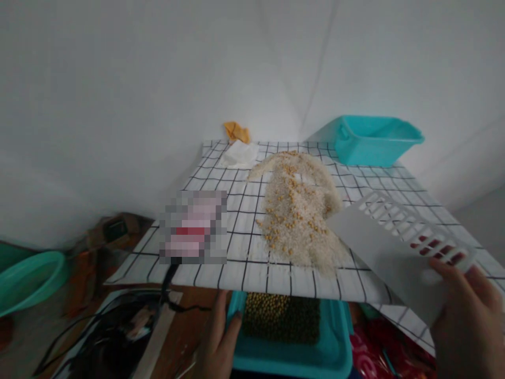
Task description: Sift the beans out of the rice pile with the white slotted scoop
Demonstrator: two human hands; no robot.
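A pile of white rice mixed with yellow beans (299, 208) lies on a checked white cloth (236, 263) over a table. My right hand (469, 316) grips a white slotted plastic scoop (390, 242) at the lower right, its flat edge touching the pile's right side. My left hand (219, 342) holds the left rim of a teal tray (335, 358) below the table's front edge. The tray contains yellow and dark green beans (282, 316).
A teal basin (374, 138) stands at the table's far right corner. A white cloth (240, 155) and an orange rag (235, 131) lie at the far edge. A blurred pink patch (193, 227) sits left of the pile. A green bowl (27, 279) and cables (118, 326) are lower left.
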